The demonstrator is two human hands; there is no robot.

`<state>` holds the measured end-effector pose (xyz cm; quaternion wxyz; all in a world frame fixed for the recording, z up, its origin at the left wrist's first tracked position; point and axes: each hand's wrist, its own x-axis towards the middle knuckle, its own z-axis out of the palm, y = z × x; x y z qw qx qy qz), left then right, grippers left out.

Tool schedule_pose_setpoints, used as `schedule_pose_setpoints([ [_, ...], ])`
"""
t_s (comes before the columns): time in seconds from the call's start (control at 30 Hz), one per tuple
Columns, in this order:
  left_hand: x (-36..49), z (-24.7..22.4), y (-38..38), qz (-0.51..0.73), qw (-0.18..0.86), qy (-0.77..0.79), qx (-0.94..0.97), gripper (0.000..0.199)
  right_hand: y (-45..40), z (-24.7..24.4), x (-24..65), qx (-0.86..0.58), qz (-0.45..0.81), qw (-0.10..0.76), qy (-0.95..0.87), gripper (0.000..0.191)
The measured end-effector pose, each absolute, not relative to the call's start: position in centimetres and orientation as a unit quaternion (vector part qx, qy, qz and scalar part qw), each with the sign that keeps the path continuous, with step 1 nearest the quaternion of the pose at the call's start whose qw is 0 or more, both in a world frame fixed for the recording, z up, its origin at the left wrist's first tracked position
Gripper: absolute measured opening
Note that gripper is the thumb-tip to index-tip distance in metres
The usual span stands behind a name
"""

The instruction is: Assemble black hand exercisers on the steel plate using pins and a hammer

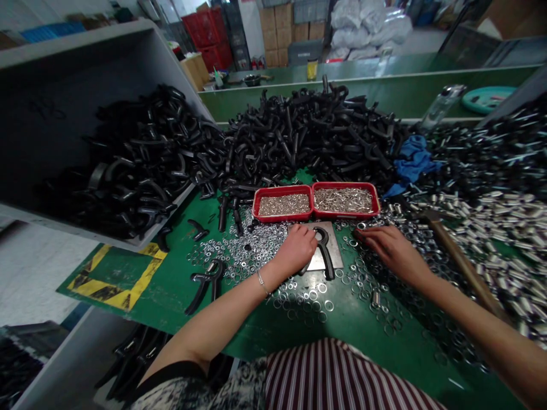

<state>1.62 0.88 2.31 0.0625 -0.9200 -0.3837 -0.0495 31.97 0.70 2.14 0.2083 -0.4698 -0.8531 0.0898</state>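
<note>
My left hand (299, 247) is closed on a black hooked handle piece (326, 250), which lies over a flat metal plate (316, 262). The palm hides part of that piece. To the right, my right hand (391, 250) is low over small metal rings (363, 273), fingers drawn together at the tips; what they pinch, if anything, is too small to make out. A joined pair of black handles with a spring (207, 282) rests left of my left forearm. Silvery washers (248, 250) are scattered beside my left hand.
Two red trays (314, 215) of small metal parts stand beyond the plate. Black handle pieces (307, 125) are heaped behind them and fill a tipped grey bin (171, 225) at left. A hammer (465, 262), metal cylinders (499, 228) and a blue cloth (414, 159) lie at right.
</note>
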Motion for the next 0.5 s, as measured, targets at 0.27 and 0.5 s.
schedule_pose_setpoints([
  [0.27,1.4,0.6,0.8,-0.146,0.003,-0.476,-0.867,0.024,-0.6,0.7,46.0,-0.662,-0.094,0.046,-0.742,0.03],
  [0.5,2.5,2.7,1.1,-0.05,0.101,-0.363,-0.925,0.026,-1.8,0.2,45.9,-0.666,-0.145,0.006,-0.732,0.03],
])
